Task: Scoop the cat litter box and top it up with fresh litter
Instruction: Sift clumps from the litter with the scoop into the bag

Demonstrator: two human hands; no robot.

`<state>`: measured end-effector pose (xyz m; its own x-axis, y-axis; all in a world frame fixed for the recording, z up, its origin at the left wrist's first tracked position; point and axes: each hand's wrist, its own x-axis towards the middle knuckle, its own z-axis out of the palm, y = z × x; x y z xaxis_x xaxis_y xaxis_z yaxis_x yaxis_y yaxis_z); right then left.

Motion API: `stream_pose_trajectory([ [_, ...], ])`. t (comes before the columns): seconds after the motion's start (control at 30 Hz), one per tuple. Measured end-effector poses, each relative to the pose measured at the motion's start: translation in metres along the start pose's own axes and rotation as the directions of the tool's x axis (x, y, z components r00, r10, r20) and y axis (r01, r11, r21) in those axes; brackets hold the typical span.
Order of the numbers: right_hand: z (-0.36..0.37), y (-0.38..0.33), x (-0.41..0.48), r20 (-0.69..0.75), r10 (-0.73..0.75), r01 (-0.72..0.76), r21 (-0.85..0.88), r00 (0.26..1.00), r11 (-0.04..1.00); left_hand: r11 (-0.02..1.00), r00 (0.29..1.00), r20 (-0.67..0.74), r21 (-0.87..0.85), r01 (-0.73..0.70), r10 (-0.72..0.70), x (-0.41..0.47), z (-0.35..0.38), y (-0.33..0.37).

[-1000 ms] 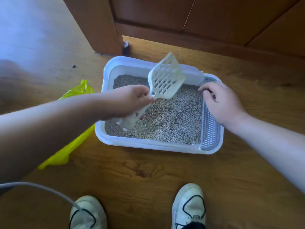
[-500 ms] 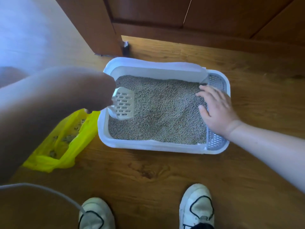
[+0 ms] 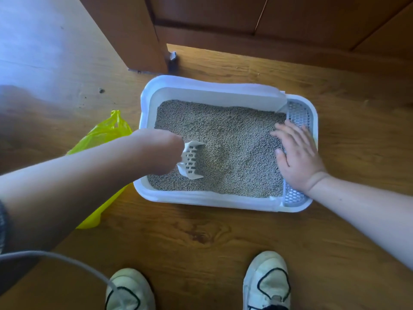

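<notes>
Floor (image 3: 201, 238): brown wood boards with a knot in the grain. I look straight down at it, and everything sits on it.
Panels (image 3: 223, 14): brown wood panelling stands along the far side, just behind the box.
Box (image 3: 201, 200): a white, rounded-corner tray in the middle of my view, long side toward me, between my two arms.
Litter (image 3: 234, 130): grey granules fill the box from the left wall to the grid, and the top is uneven around the scoop.
Grid (image 3: 295, 195): a pale perforated strip runs along the right end of the box, inside the rim.
Scoop (image 3: 192, 161): white and slotted, it lies low in the litter near the left front corner. Its mouth points right and granules are heaped against it.
Left hand (image 3: 161, 151): it reaches in over the left rim with its back toward me. It grips the scoop's handle, which it hides along with my fingers.
Right hand (image 3: 297, 153): it lies palm down with the fingers straight and spread on the litter at the right end. The heel rests over the grid.
Bag (image 3: 105, 133): yellow plastic, on the floor just left of the box and partly under my left forearm.
Shoes: two white ones with dark trim at the near edge, left (image 3: 129, 289) and right (image 3: 267, 280), well apart from the box.
Cable (image 3: 55, 258): a grey cord curves across the lower left corner to the left shoe.
</notes>
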<state>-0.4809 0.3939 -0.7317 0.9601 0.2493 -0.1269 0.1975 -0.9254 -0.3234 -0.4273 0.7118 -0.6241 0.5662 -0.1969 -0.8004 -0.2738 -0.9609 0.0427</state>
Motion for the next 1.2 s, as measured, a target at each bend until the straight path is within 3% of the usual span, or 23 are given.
stream_pose_trajectory([
  [0.2, 0.004, 0.002, 0.000, -0.034, -0.031, 0.031, -0.022, 0.999, 0.999, 0.995, 0.993, -0.061, -0.014, -0.098, 0.097, 0.034, 0.024, 0.000],
  [0.4, 0.006, 0.004, 0.000, -0.050, -0.047, 0.047, -0.011, 0.998, 0.999, 0.986, 0.991, -0.080, -0.123, -0.116, 0.107, 0.055, 0.033, 0.008],
  [0.67, 0.006, 0.004, -0.001, -0.024, -0.046, 0.046, -0.033, 0.999, 0.998, 0.991, 0.993, -0.016, 0.057, -0.117, 0.118, 0.065, -0.002, 0.012],
  [0.77, 0.006, 0.005, -0.001, -0.022, -0.045, 0.044, -0.030, 0.999, 0.999, 0.983, 0.993, -0.058, 0.157, -0.091, 0.101, 0.065, -0.009, 0.013],
  [1.2, 0.007, 0.007, -0.002, -0.064, -0.067, 0.069, 0.033, 0.996, 0.997, 0.941, 0.926, -0.214, -0.070, -0.332, 0.311, 0.100, 0.013, 0.056],
])
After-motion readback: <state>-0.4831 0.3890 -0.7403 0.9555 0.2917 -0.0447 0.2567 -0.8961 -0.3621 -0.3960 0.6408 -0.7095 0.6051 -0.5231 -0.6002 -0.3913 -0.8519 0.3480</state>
